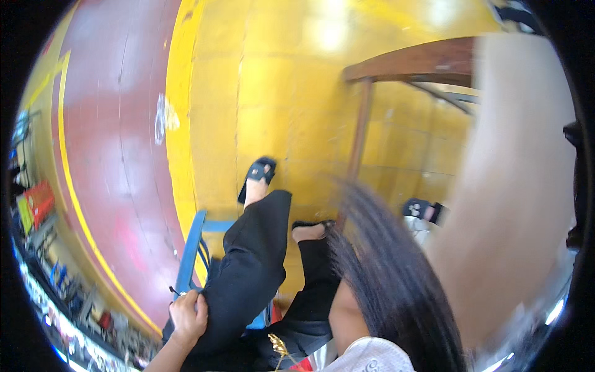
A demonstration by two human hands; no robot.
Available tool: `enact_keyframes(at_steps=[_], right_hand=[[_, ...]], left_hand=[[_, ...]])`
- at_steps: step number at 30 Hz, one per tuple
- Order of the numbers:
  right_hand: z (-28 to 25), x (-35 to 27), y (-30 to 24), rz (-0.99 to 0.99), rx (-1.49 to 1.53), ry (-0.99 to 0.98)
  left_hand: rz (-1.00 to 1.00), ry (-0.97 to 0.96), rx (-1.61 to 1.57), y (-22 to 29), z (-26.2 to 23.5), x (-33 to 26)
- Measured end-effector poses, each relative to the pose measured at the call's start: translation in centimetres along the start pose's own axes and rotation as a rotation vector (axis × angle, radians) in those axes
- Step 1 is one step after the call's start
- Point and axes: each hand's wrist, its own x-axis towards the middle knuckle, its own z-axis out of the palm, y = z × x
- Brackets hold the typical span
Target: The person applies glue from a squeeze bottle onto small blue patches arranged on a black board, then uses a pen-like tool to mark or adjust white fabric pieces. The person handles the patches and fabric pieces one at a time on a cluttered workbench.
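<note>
My left hand (189,316) is beside my thigh in black trousers (251,266), at the near end of a blue metal frame (191,251), which looks like part of a chair or stool. Its fingers are curled closed, and a small dark tip (173,290) sticks out next to them. What they hold, if anything, is hidden. Of my right arm, only a bare part (347,313) shows below the long dark hair (396,266); the right hand is out of sight. A gold-coloured ornament (277,344) hangs at my lap.
At the right stands a table with a pale top (514,155) and a brown wooden edge and leg (361,124). My sandalled foot (257,175) is on the yellow floor (279,93). A reddish walkway (118,155) runs at the left. Another sandalled foot (421,209) shows beneath the table.
</note>
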Motion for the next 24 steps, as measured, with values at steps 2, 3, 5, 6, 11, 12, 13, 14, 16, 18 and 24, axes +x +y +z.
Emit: enact_keyframes(at_steps=[2,3,5,6,11,12,13,14,16,18,24], right_hand=[[-2.8,-4.5,-2.1,0.015,0.083,0.006],[-3.9,-6.3,-5.1,-0.006,0.147,0.005],[-7.8,-11.1,-8.3,-0.061,0.279,0.017],[-10.0,-13.5,-9.0,-0.102,0.367,0.028],[-22.6,-27.5,-7.6,-0.336,0.912,-0.212],[-23.9,-29.3,-7.0,-0.361,0.982,-0.262],[-25.1,-31.3,-6.8,-0.442,1.061,-0.209],[-26.6,-33.1,-6.3,-0.418,1.19,-0.322],[-30.2,-36.7,-4.9,-0.333,1.445,-0.558],[-31.3,-38.9,-2.8,-0.375,1.398,-0.42],[-28.6,-40.3,3.4,-0.419,1.528,-0.252]], left_hand=[[0.07,0.018,-0.007,-0.2,0.1,-0.3],[0.067,0.055,0.023,-0.3,0.2,-0.2],[0.15,0.112,-0.013,-0.7,0.5,-0.5],[0.195,0.112,-0.077,-0.9,0.9,-0.5],[0.521,0.108,-0.419,-0.2,1.2,-3.2],[0.278,-0.247,-0.69,2.0,-0.9,-5.2],[0.322,-0.377,-0.807,2.6,-1.0,-5.8],[0.293,-0.505,-0.822,3.5,-1.1,-6.2],[0.346,-0.752,-0.841,5.1,-1.1,-8.4],[0.341,-0.932,-0.746,6.7,-1.1,-11.6],[0.476,-0.973,-0.57,7.1,2.9,-15.6]])
